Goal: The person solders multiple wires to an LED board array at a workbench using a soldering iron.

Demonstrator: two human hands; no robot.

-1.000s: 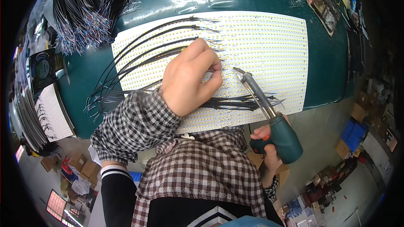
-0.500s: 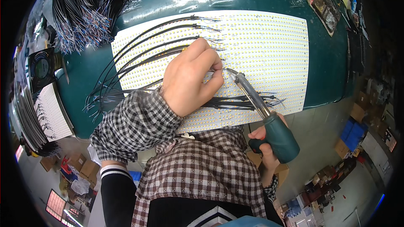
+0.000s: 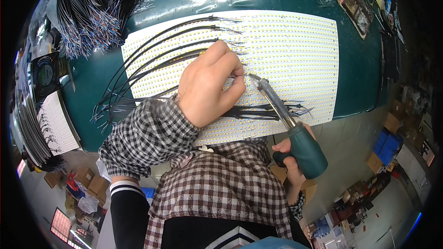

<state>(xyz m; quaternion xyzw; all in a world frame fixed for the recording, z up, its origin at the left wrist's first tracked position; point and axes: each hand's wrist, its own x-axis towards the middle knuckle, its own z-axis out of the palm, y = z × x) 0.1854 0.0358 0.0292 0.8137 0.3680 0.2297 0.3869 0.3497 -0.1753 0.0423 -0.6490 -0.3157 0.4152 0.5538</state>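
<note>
A wide white panel of LED strips point(image 3: 295, 50) lies on the dark green table point(image 3: 360, 73). My left hand point(image 3: 210, 85) rests on the panel, fingers pinched on a thin black wire point(image 3: 152, 66) near the strip's middle. My right hand point(image 3: 293, 156) grips the teal handle of a soldering iron point(image 3: 288, 120), its metal tip touching the panel right beside my left fingertips. Several black wires point(image 3: 175, 32) run from the panel's upper rows off to the left. A loose bunch of black wires point(image 3: 267, 109) lies under the iron's shaft.
A big bundle of black wires with coloured ends point(image 3: 92, 13) lies at the table's far left. A small black fan point(image 3: 44, 73) and another white strip panel point(image 3: 55, 122) sit at the left edge. Small parts trays point(image 3: 353, 2) stand at the far right. Cardboard boxes point(image 3: 394, 120) are on the floor.
The soldering iron's tip has swung left and up, from apart from my left hand to right against its fingertips. My left hand has barely moved.
</note>
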